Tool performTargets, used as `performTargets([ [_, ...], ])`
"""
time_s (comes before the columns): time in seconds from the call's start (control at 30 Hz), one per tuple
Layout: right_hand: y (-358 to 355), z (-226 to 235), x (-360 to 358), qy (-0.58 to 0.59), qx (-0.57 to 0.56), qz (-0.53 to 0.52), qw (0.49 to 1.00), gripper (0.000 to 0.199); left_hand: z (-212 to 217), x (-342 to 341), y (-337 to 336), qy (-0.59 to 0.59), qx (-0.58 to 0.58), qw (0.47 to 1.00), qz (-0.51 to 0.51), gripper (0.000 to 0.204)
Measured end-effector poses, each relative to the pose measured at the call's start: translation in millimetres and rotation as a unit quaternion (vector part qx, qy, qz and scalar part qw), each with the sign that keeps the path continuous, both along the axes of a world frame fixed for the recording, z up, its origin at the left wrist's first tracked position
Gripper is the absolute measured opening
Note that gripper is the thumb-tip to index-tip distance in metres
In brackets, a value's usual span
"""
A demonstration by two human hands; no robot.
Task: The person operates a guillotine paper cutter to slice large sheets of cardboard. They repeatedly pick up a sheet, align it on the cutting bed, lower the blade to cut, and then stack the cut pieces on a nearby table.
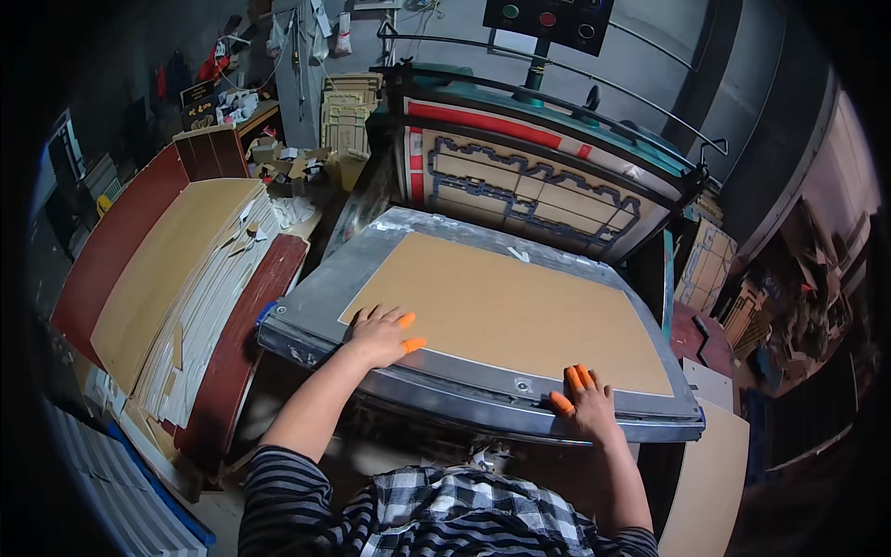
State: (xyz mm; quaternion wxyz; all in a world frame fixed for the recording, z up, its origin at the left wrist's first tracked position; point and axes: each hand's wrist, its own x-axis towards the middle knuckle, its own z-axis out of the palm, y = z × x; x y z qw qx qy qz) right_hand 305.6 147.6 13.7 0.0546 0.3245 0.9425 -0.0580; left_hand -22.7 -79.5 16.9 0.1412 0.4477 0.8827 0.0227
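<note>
A large brown cardboard sheet (pixel 520 311) lies flat on the grey metal bed (pixel 316 302) of a die-cutting press. My left hand (pixel 380 336) rests with spread fingers on the sheet's near left corner; orange finger cots cover two of its digits. On the near edge, toward the right, my right hand (pixel 585 399) lies with its fingers stretched forward over the sheet's border, also wearing orange finger cots. Neither hand grips anything. Behind the sheet stands the tilted press plate with a cutting die (pixel 529 200), its dark foam strips outlining a shape on a wooden board.
On the left, a stack of cardboard sheets (pixel 172 269) sits between dark red boards (pixel 246 343). A control panel (pixel 548 23) with buttons hangs above the press. More sheets (pixel 710 473) stand at the lower right, and scrap cardboard (pixel 812 297) is piled beyond.
</note>
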Motion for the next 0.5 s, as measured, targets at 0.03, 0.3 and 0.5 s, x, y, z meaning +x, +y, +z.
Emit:
performTargets([
  [0.03,9.1,-2.9,-7.9,0.016,-0.025,0.009,1.000,0.074,-4.2,-4.7,0.2,-0.005,0.003,1.000,0.006,0.073],
  [0.3,42.2,-25.5,-55.6,0.021,-0.021,-0.001,1.000,0.066,-22.3,-47.1,34.1,-0.014,-0.034,0.999,0.016,0.072],
  [0.5,60.9,-29.5,-70.1,0.035,-0.084,0.009,0.996,0.071,-25.2,-61.7,48.2,-0.018,-0.027,0.999,0.022,0.069],
])
